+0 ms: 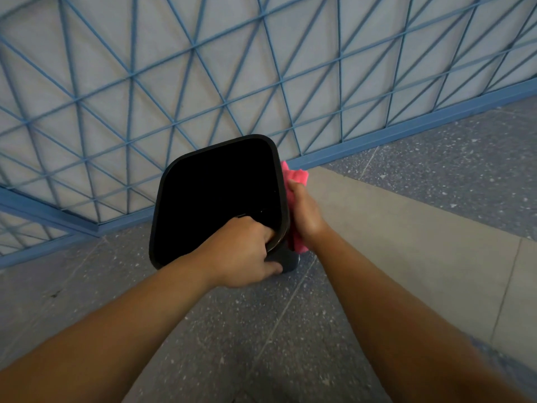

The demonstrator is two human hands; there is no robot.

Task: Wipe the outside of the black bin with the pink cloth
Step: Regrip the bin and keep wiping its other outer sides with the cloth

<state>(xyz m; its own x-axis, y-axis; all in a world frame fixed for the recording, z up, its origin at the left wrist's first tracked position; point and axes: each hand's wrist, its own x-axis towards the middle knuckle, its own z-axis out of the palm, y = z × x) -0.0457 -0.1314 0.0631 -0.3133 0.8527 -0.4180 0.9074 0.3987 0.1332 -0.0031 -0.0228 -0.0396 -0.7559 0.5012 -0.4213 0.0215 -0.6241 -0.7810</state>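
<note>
The black bin (215, 158) stands on the floor in the middle of the view, seen from above with its dark open mouth facing me. My left hand (244, 251) grips the bin's near rim, fingers curled inside and thumb outside. My right hand (305, 210) presses the pink cloth (297, 175) flat against the bin's right outer wall. The cloth shows above my fingers and below my wrist. The side of the bin under the cloth is hidden.
A blue metal railing (174, 82) with crossed bars stands just behind the bin, its base rail (406, 132) running along the floor. The speckled grey floor (261, 330) has a lighter concrete strip (392, 216) to the right.
</note>
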